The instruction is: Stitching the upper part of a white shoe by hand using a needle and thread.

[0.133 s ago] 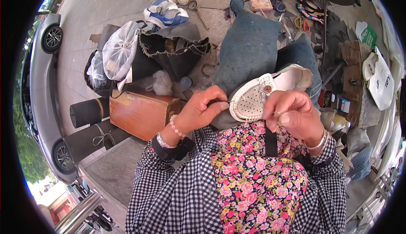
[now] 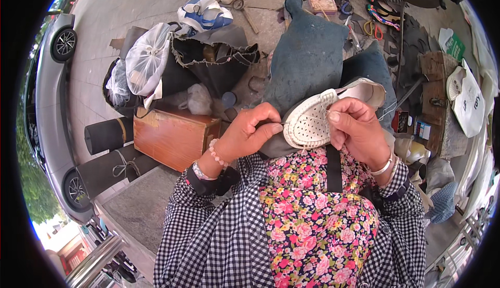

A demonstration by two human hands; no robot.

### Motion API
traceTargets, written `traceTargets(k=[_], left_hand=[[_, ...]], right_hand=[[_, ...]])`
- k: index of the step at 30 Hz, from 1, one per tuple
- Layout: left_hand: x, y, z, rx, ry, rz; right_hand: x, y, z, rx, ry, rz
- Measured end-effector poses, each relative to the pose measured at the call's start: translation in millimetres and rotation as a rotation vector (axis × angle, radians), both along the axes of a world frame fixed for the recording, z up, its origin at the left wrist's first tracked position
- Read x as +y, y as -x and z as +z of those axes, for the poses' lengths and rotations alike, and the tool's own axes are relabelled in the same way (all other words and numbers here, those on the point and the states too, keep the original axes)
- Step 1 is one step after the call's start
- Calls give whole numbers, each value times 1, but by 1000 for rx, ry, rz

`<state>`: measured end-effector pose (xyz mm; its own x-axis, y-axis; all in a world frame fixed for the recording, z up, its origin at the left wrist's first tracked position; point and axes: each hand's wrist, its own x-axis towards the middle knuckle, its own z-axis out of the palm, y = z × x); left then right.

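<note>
A white perforated slip-on shoe (image 2: pixel 308 126) with a stitched toe rim lies across my lap, toe toward me. My left hand (image 2: pixel 249 133) is closed at the shoe's left edge, thumb and forefinger pinching a thin, dark, needle-like piece (image 2: pixel 284 123). Over the shoe's right side, my right hand (image 2: pixel 360 130) is closed in a pinch on a fine pale thread (image 2: pixel 315 118) that crosses the perforated upper. The fingers of this hand hide part of the shoe. Behind them shows the pale heel and lining of a shoe (image 2: pixel 364 91).
Blue-grey cloth (image 2: pixel 307 53) covers my knees. At left stand a wooden box (image 2: pixel 172 137), dark rolls (image 2: pixel 107 136) and an open black bag (image 2: pixel 208 72). Scissors (image 2: pixel 355 40) and an orange-handled pair (image 2: pixel 378 32) lie ahead; a wooden drawer unit (image 2: pixel 436 95) stands at right.
My right hand has moved up and forward over the shoe, now covering the round ornament that showed before. My left hand has stayed almost still at the shoe's edge.
</note>
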<state>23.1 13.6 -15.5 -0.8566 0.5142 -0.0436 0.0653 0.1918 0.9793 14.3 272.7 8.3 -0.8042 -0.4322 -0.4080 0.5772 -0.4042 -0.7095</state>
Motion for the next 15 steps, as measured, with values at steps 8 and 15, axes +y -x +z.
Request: traceTargets(k=[8, 15], left_hand=[[10, -3, 23, 216, 206, 74], [16, -4, 44, 390, 465, 78]], right_hand=[[-14, -2, 11, 178, -329, 202], [-20, 3, 16, 213, -366, 281]])
